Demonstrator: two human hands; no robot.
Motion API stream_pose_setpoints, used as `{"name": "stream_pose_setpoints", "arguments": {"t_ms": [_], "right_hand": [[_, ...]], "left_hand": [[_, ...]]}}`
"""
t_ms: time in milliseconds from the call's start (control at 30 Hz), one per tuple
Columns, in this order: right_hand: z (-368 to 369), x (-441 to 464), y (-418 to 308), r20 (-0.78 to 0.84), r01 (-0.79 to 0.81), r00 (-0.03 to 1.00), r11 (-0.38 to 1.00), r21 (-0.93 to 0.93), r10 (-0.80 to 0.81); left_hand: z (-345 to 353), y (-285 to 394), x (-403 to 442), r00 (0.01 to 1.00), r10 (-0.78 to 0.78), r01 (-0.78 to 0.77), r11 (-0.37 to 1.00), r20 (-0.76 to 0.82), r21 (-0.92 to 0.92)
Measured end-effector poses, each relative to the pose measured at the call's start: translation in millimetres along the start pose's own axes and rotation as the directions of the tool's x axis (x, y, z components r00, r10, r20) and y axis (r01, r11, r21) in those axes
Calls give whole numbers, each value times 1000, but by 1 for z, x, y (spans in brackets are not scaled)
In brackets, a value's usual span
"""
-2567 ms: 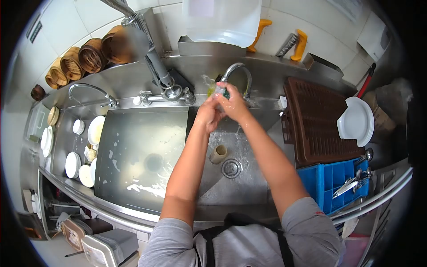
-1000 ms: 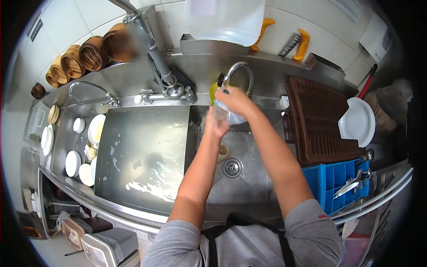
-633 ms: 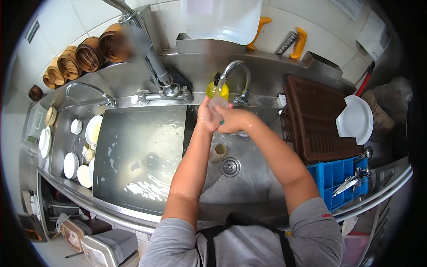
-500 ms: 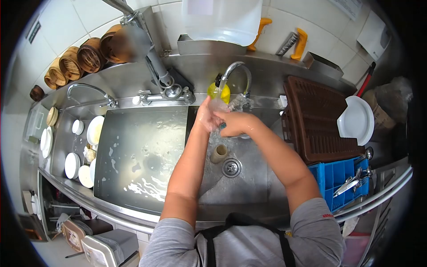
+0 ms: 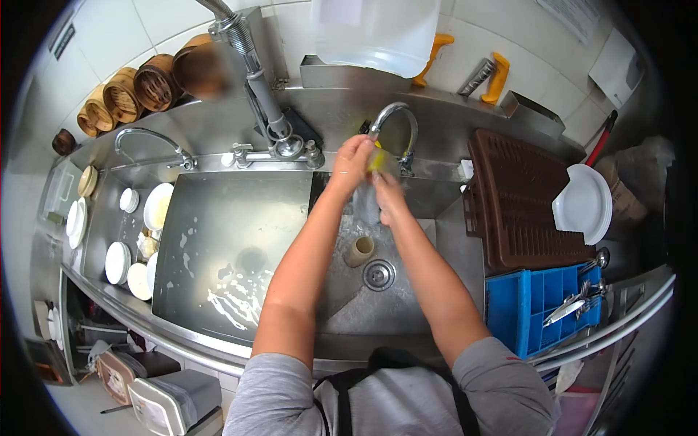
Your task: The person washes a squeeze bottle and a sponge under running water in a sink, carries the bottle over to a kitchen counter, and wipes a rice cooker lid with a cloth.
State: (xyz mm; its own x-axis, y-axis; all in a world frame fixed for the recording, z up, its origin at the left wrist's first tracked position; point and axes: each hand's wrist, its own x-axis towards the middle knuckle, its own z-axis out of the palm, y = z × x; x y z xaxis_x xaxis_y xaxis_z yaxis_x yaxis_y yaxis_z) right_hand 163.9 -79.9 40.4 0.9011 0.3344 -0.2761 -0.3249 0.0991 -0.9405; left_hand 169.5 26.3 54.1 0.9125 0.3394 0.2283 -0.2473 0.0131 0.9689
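My left hand (image 5: 352,166) is closed at the mouth of the right-hand faucet (image 5: 411,131), its fingers curled on a clear, see-through object (image 5: 390,166), maybe a drinking glass. My right hand (image 5: 390,198) grips the same object from below and to the right. Motion blur hides its exact shape. Yellow shows through it from behind. Under the hands a pale grey-blue patch (image 5: 366,205) hangs over the basin; whether it is water or a second clear thing I cannot tell. A beige cylinder (image 5: 360,251) stands in the sink beside the drain (image 5: 379,275).
Left of the hands is a basin of cloudy water (image 5: 233,240). Further left, white bowls and plates (image 5: 118,263) sit in another sink. On the right are a brown rack (image 5: 523,203), white plates (image 5: 587,203) and a blue cutlery basket (image 5: 509,309). Bamboo steamers (image 5: 123,94) line the ledge.
Both hands have shifted: the left rose toward the faucet mouth, the right turned and now lies lower beside the clear object. The view has moved slightly too.
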Motion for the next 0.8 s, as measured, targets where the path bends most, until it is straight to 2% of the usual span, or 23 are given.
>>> {"name": "stream_pose_setpoints", "arguments": {"t_ms": [33, 100, 133, 167, 233, 267, 367, 433, 467, 500, 533, 567, 600, 667, 700, 800], "right_hand": [[6, 3, -1, -30, -73, 997, 988, 139, 77], [15, 8, 2, -58, -161, 979, 913, 375, 196], [14, 13, 7, 31, -171, 984, 864, 473, 177], [13, 19, 12, 119, -188, 982, 805, 563, 146], [15, 23, 13, 280, -245, 958, 659, 711, 53], [15, 24, 14, 263, -242, 962, 685, 687, 75], [22, 18, 11, 260, -235, 960, 794, 561, 100], [20, 20, 9, 324, -207, 943, 893, 399, 74], [20, 19, 10, 270, -107, 963, 939, 326, 16], [22, 9, 0, 218, -5, 975, 969, 246, -50], [22, 3, -6, 172, 97, 977, 983, 156, -124], [11, 30, 13, 205, 203, 954, 975, 85, -217], [9, 22, 2, 201, 194, 958, 978, 81, -207], [11, -2, -28, 193, 175, 963, 982, 75, -186], [9, 1, -31, 173, 292, 944, 956, -40, -281], [7, -1, -42, 231, 473, 877, 843, -256, -421]], "left_hand": [[5, 5, -4, 976, 218, -200, 921, -17, 335], [14, 10, -16, 927, 369, -346, 775, 66, 528], [16, 12, -21, 893, 435, -410, 679, 117, 609], [16, 13, -26, 938, 326, -332, 759, 116, 560], [11, 6, -27, 941, 331, -311, 766, 69, 562], [7, 3, -26, 942, 333, -299, 771, 44, 563], [-10, 0, -26, 931, 334, -355, 745, 146, 565], [-17, -5, -22, 965, 262, -237, 876, -2, 421], [-20, -7, -19, 974, 216, -181, 925, -71, 334], [-20, 5, -19, 987, 47, -35, 996, -155, 83], [-24, 15, -23, 983, -57, 32, 990, -177, -140], [-28, 23, -25, 958, -221, 155, 935, -184, -318], [-32, 28, -28, 912, -378, 261, 835, -161, -484], [-42, 16, -30, 890, -454, 329, 708, -47, -624], [-44, 11, -32, 875, -485, 365, 633, 18, -682], [-40, -3, -36, 801, -593, 405, 439, 80, -802]]}}
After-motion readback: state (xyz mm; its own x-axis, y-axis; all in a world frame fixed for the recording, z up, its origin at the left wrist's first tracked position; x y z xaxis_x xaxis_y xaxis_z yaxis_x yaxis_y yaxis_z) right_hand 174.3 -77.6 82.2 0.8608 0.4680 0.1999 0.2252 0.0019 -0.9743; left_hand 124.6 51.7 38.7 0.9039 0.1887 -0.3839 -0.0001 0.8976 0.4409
